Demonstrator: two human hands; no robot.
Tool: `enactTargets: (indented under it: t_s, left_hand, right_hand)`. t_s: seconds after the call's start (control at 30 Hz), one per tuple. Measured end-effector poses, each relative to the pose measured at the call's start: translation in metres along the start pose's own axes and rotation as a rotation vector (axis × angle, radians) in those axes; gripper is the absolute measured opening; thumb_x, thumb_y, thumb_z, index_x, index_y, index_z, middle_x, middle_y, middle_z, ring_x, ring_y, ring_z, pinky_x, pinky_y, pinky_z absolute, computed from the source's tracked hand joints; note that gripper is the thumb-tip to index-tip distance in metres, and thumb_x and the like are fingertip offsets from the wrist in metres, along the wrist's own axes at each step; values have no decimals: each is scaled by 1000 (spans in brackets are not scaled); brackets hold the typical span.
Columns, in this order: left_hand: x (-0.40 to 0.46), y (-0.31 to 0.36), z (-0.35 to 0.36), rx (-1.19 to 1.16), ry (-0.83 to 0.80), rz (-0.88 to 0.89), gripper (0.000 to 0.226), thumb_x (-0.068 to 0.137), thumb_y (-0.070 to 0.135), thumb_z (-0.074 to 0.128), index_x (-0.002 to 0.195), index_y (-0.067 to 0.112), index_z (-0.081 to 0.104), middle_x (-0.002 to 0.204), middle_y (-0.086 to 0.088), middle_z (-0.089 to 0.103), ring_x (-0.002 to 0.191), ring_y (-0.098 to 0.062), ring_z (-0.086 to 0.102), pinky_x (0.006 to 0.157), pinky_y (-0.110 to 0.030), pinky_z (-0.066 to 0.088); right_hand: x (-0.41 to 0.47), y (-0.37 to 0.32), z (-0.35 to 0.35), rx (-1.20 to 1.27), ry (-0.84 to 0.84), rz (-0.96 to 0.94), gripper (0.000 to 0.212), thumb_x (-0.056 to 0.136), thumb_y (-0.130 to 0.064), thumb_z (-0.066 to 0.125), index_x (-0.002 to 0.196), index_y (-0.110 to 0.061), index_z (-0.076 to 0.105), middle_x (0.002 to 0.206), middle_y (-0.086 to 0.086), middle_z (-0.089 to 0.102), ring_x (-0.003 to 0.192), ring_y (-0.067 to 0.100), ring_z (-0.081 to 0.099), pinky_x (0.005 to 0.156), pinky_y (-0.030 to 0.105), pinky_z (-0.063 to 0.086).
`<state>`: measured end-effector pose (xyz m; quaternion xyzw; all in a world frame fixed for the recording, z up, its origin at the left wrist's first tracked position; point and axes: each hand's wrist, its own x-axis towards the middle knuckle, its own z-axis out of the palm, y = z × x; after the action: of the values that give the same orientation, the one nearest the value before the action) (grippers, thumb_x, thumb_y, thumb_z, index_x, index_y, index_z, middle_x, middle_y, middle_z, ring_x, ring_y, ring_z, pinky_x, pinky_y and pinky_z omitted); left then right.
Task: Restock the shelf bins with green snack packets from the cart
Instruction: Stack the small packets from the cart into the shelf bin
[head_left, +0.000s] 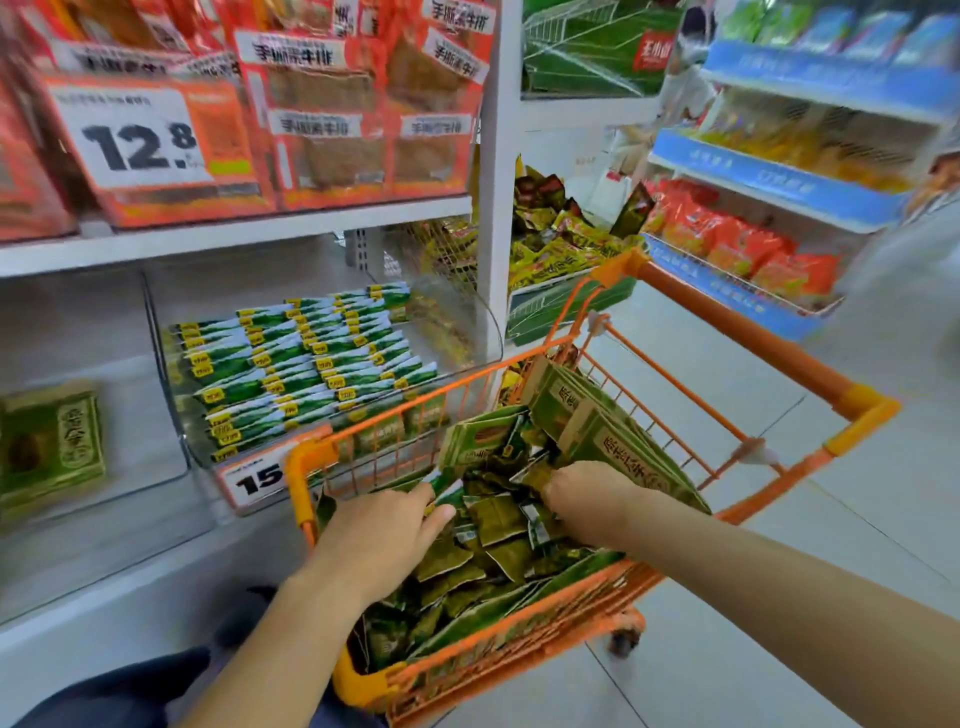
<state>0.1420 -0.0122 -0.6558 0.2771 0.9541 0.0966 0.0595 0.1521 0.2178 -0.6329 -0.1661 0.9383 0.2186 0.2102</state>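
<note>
While both arms reach down into an orange wire cart (524, 631), the left hand (382, 525) lies on the heap of loose green snack packets (498, 540), its fingers curled round 1 green-and-white packet (445, 488). The right hand (584, 496) is curled into the same heap beside flattened green cartons (613, 436) leaning against the cart's far side; whether it holds a packet cannot be told. Just beyond the cart's rim, a clear shelf bin (467, 322) holds rows of green-and-white packets (306, 364), a price tag (254, 480) starting "15" on its front. Above, a tag (137, 137) reads 12.8 before orange packs (363, 98).
</note>
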Motion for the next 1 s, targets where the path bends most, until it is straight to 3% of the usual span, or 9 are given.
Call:
enactTargets:
  t_s: [0.1,0.23,0.3,0.37,0.47,0.6,0.67,0.83,1.0]
  left_hand:
    - [0,-3,-1,-132,26,-26,45,100,53,26,128,27,50,72,8,57,64,-10,58,55,-27,47]
    - [-1,-8,-7,-527,103,-138,39,98,54,33,117,31,58,86,11,66,76,-7,62,72,-32,54]
    - [-2,-8,-10,-694,145,-172,31,97,53,37,108,35,60,90,14,67,83,-5,63,82,-38,54]
    - [-4,-7,-14,-793,161,-204,28,94,57,38,101,40,59,92,16,68,85,-4,63,84,-36,53]
    - [-5,-7,-17,-905,182,-204,44,82,69,40,104,37,60,97,16,67,88,1,63,87,-27,51]
    - [-3,-7,-19,-907,250,-214,17,88,40,64,82,39,49,79,19,58,69,24,52,65,-3,41]
    - [0,-11,-14,-854,226,-200,15,86,43,66,85,38,52,85,19,62,79,19,56,71,-9,46]
    - [2,-8,-6,-512,-46,-189,42,90,50,59,123,25,52,119,0,63,104,-15,61,86,-34,50]
    - [3,-8,-9,-683,-4,-211,52,94,40,57,139,19,43,141,-5,50,129,-18,47,100,-32,40]
  right_hand:
    - [-3,7,-5,263,182,90,15,93,-18,47,91,-11,60,90,6,66,78,22,63,64,32,53]
    - [5,15,-10,1344,406,171,2,89,-17,61,88,-17,64,66,-9,53,54,5,46,53,19,37]
    - [12,9,-13,1808,375,146,5,86,-17,67,84,-15,62,67,-2,48,59,12,43,56,22,32]
    - [20,-3,-18,1998,311,99,11,78,-23,73,85,-17,66,79,3,54,77,18,51,71,33,37]
    - [27,-21,-29,2007,255,16,7,85,-18,69,90,-15,70,91,7,66,90,22,62,86,39,47]
    - [25,-35,-37,2003,251,-15,13,91,-12,63,103,-6,64,84,5,63,79,13,64,80,27,54]
    - [20,-34,-37,1829,281,43,19,91,-17,63,109,-10,65,86,-3,67,81,7,65,81,26,56]
    - [10,0,-19,930,556,364,25,92,-28,61,116,-23,65,108,-8,66,97,10,61,84,28,52]
    - [1,11,-11,1305,478,224,20,90,-35,62,110,-30,64,105,-15,66,94,-5,61,86,18,50]
